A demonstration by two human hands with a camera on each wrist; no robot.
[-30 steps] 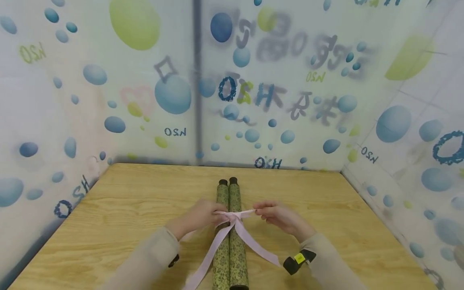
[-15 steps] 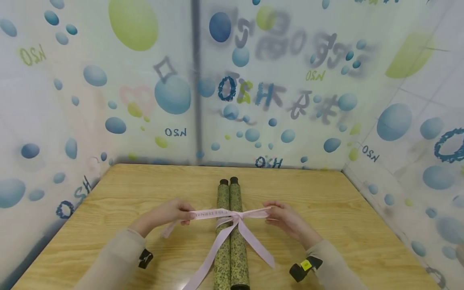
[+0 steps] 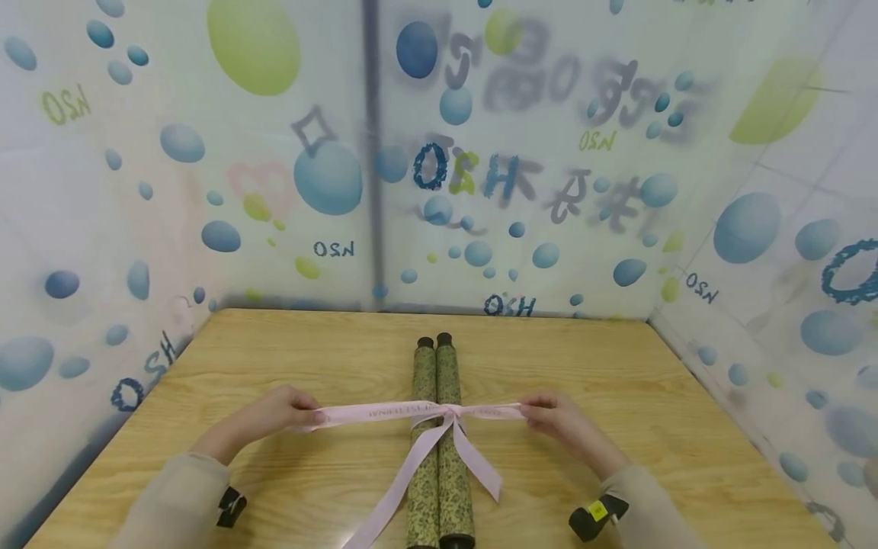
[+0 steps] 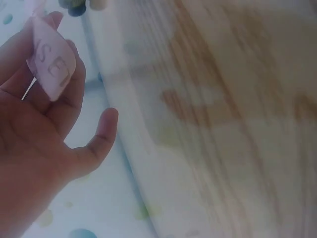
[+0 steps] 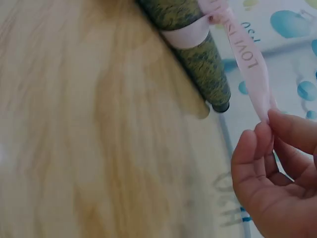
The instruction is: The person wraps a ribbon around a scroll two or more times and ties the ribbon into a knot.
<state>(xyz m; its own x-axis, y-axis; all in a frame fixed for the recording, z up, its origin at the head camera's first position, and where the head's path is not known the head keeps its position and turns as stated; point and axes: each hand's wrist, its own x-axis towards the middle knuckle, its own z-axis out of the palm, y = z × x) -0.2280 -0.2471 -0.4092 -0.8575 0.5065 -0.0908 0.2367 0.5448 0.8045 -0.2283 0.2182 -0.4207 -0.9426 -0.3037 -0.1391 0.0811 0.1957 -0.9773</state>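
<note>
Two patterned green scrolls point(image 3: 454, 476) with black end knobs lie side by side on the table, pointing away from me. A pink ribbon point(image 3: 384, 412) with printed letters wraps round them and is knotted on top. Left of the scrolls, my left hand point(image 3: 274, 415) pinches one stretch of the ribbon; in the left wrist view a folded bit of ribbon point(image 4: 53, 64) shows between the fingers. My right hand point(image 3: 565, 428) pinches the ribbon on the other side between thumb and fingertips. Two loose tails hang from the knot, the longer one toward the near left.
The wooden table point(image 3: 309, 351) reaches back to a curtain point(image 3: 329, 252) printed with blue and green dots, which also closes in both sides. A black wrist device point(image 3: 595, 518) with a yellow label sits under the right sleeve, and another black one point(image 3: 231, 507) under the left.
My left hand has moved from beside the knot far out to the left, drawing the ribbon out. My right hand has shifted right with its part, and the right tail has become shorter.
</note>
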